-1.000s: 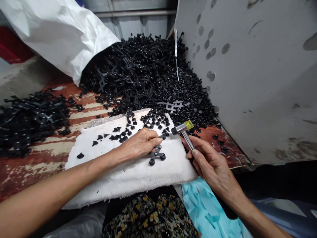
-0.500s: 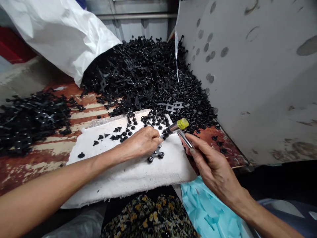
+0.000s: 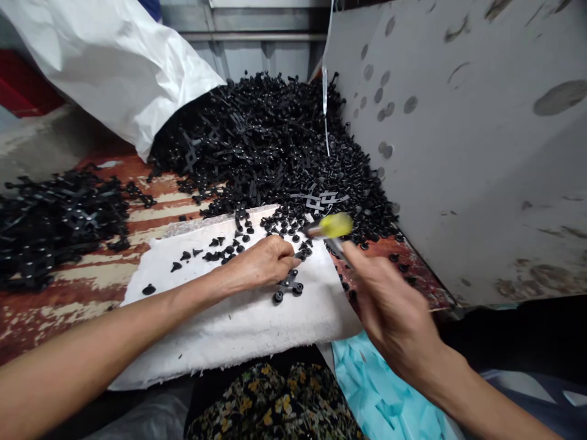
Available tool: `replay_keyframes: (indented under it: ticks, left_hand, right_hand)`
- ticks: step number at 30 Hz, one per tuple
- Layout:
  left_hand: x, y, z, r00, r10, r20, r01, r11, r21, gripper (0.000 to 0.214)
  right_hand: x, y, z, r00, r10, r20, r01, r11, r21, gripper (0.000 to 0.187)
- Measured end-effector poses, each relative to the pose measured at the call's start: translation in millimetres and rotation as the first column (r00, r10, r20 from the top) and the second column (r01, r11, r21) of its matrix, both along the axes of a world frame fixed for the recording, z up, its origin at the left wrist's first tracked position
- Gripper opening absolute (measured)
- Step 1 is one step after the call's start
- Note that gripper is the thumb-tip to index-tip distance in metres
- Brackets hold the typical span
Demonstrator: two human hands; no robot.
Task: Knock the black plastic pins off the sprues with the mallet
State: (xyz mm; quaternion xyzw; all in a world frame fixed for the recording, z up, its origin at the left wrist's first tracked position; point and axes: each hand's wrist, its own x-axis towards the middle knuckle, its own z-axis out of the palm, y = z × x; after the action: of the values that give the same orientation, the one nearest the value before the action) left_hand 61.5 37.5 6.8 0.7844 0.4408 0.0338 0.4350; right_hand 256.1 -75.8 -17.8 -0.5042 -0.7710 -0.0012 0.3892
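Note:
My left hand (image 3: 268, 261) is closed on a black linked piece (image 3: 290, 282) with round ends, partly hidden under the fingers, at the white cloth-covered pad (image 3: 238, 327). In my right hand (image 3: 397, 299) is a mallet (image 3: 337, 226), gripped by its metal handle; its yellow head is smeared by motion. The mallet head hangs just above and to the right of the piece's far end. Several small black pegs (image 3: 229, 249) with round flat bases lie loose on the pad, beyond the left hand.
Behind the pad rises a large heap of black parts (image 3: 266, 140), beside a white sack (image 3: 132, 67). Another pile of black linked pieces (image 3: 59, 226) lies at the left on the worn red table (image 3: 156, 214). A stained grey panel (image 3: 458, 165) stands at the right; light-blue material (image 3: 389, 391) hangs below.
The mallet head has lifted slightly away from the piece and is blurred, with my right hand moving along. My left hand stays nearly in place on the piece.

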Motion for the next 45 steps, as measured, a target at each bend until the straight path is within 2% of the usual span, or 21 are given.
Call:
replay_keyframes:
  ticks: [2,3,7,10,18,21,23,26,28,30,31,33,35,36,38,40,45]
  left_hand:
    - [0,0,-0.7,0.999,0.012,-0.030,-0.012,1.000,0.010,0.032]
    - [-1,0,-1.1,0.999,0.014,-0.034,-0.013,1.000,0.016,0.032]
    - [-2,1,-3.8,1.000,-0.010,-0.004,0.010,1.000,0.021,0.030]
    - [-4,1,-5.6,1.000,0.000,-0.021,0.000,1.000,0.011,0.030]
    - [-10,5,-6.3,0.999,-0.032,-0.016,0.032,0.999,-0.010,0.029]
    - [-12,2,0.3,0.996,-0.091,-0.019,0.092,0.995,0.041,0.031]
    - [-13,-4,8.6,0.989,-0.148,-0.019,0.149,0.985,0.084,0.032]
    - [-13,-21,20.4,0.969,-0.241,-0.044,0.245,0.953,0.177,0.029]
    - [-13,-33,23.3,0.957,-0.279,-0.085,0.291,0.918,0.268,0.028]
    - [-16,-43,21.3,0.969,-0.237,-0.076,0.248,0.896,0.369,0.024]
    - [-18,-46,19.1,0.984,-0.176,-0.041,0.177,0.895,0.410,0.021]
    - [-22,-51,14.5,0.996,0.042,0.078,-0.072,0.897,0.436,0.028]
    - [-25,-54,11.2,0.954,0.249,0.165,-0.292,0.894,0.340,0.034]
    - [-26,-55,10.4,0.938,0.295,0.179,-0.335,0.903,0.268,0.032]
    - [-23,-56,10.0,0.945,0.266,0.188,-0.296,0.942,0.156,0.029]
    - [-17,-56,10.8,0.962,0.196,0.189,-0.219,0.969,0.112,0.032]
    - [-4,-42,15.9,0.970,0.201,0.137,-0.197,0.979,-0.042,0.025]
  right_hand:
    - [0,0,-0.6,0.995,0.017,0.102,-0.009,0.997,-0.080,0.057]
    - [0,0,-0.4,0.995,0.018,0.102,-0.007,0.994,-0.105,0.056]
    - [-2,-1,1.0,0.999,-0.020,-0.039,0.018,0.998,-0.058,0.060]
    - [-2,1,-1.2,0.990,-0.007,0.143,0.027,0.990,-0.141,0.056]
    - [1,0,-8.4,0.987,-0.008,0.158,0.047,0.968,-0.246,0.056]
    - [-3,3,-3.3,0.993,-0.062,-0.099,0.036,0.969,-0.246,0.048]
    - [-8,8,3.0,0.942,-0.115,-0.316,0.008,0.947,-0.322,0.042]
    - [-18,13,10.0,0.823,-0.140,-0.551,-0.190,0.845,-0.499,0.033]
    - [-25,15,10.5,0.765,-0.144,-0.628,-0.296,0.788,-0.540,0.022]
    - [-29,14,8.4,0.734,-0.165,-0.659,-0.322,0.769,-0.552,0.017]
    - [-30,14,7.1,0.714,-0.185,-0.675,-0.328,0.763,-0.557,0.017]
    - [-29,12,4.9,0.671,-0.235,-0.703,-0.324,0.760,-0.563,0.021]
    - [-28,10,3.7,0.629,-0.283,-0.724,-0.305,0.766,-0.566,0.023]
    - [-28,9,3.4,0.613,-0.301,-0.730,-0.297,0.768,-0.567,0.023]
    - [-31,7,2.8,0.597,-0.319,-0.736,-0.294,0.767,-0.570,0.023]
    - [-36,5,2.3,0.598,-0.317,-0.736,-0.305,0.760,-0.575,0.024]
    - [-32,0,2.9,0.618,-0.308,-0.724,-0.313,0.748,-0.585,0.023]
